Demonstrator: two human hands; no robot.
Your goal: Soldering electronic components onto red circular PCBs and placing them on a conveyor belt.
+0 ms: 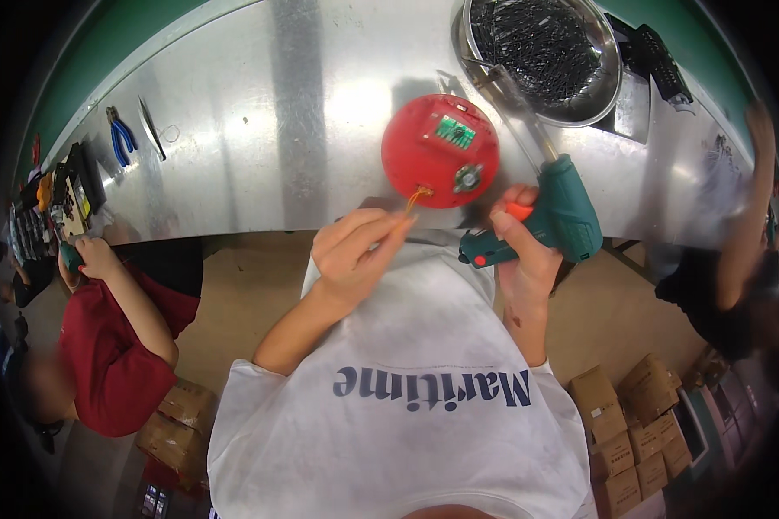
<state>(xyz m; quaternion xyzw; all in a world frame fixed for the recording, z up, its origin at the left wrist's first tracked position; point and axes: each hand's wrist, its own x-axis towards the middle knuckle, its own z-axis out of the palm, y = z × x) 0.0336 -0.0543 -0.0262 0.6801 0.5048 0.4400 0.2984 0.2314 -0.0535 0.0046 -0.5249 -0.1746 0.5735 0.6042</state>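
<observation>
On the metal table, close to its near edge, lies a round red housing [398, 147] with a small green circuit board [454, 131] and a round metal-rimmed part [468, 178] in it. Thin orange-yellow wires [415, 198] come out of its near side. The fingertips of my left hand [355, 253] are pinched on these wires. My right hand [524, 246] grips a green cordless screwdriver [575, 212] by its handle, near the orange trigger. The tool's long shaft points away from me, toward a steel bowl [612, 93] of small black screws, its far end overlapping the bowl's rim in view.
Blue-handled pliers [120, 138] and tweezers [151, 128] lie on the left of the table. A black device [662, 65] stands right of the bowl. A person in a red shirt [117, 355] works at the left, another at the right. Cardboard boxes [632, 432] are stacked behind on the right.
</observation>
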